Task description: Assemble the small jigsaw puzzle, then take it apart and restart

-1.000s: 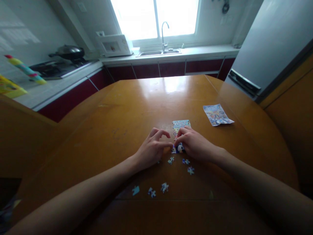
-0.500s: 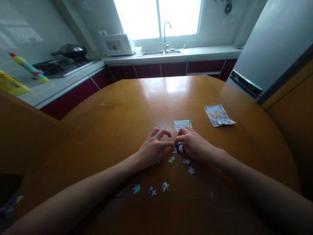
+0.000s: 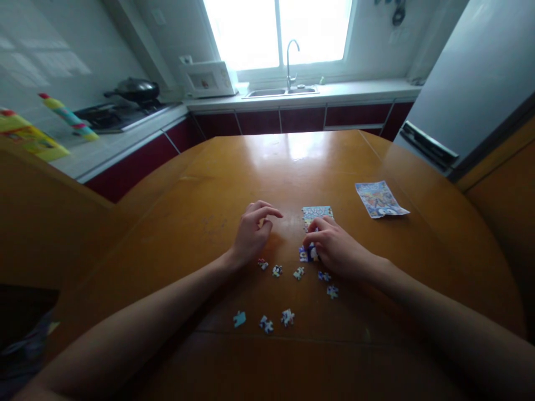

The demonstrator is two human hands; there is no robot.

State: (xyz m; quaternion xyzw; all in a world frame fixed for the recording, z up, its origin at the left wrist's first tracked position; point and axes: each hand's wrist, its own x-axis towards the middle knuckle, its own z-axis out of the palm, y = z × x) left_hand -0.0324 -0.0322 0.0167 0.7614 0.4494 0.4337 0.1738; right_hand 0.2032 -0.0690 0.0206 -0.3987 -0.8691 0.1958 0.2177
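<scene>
A small, partly assembled jigsaw puzzle [image 3: 316,214] lies on the wooden table [image 3: 209,200]. My right hand [image 3: 334,249] rests on its lower part with fingers curled and pressed onto the joined pieces. My left hand [image 3: 252,231] hovers a little to the left of the puzzle, fingers bent and apart, holding nothing. Several loose puzzle pieces [image 3: 276,270] lie scattered in front of my hands. More pieces [image 3: 264,321] lie nearer to me.
A printed picture sheet [image 3: 379,199] lies on the table at the right. Behind the table runs a kitchen counter with a sink [image 3: 281,91], a microwave [image 3: 208,79] and a stove with a pan [image 3: 136,89]. A fridge [image 3: 463,78] stands at right.
My left hand has drawn back to the left, away from the puzzle, uncovering two loose pieces beneath it. My right hand stays on the puzzle. The view has shifted slightly.
</scene>
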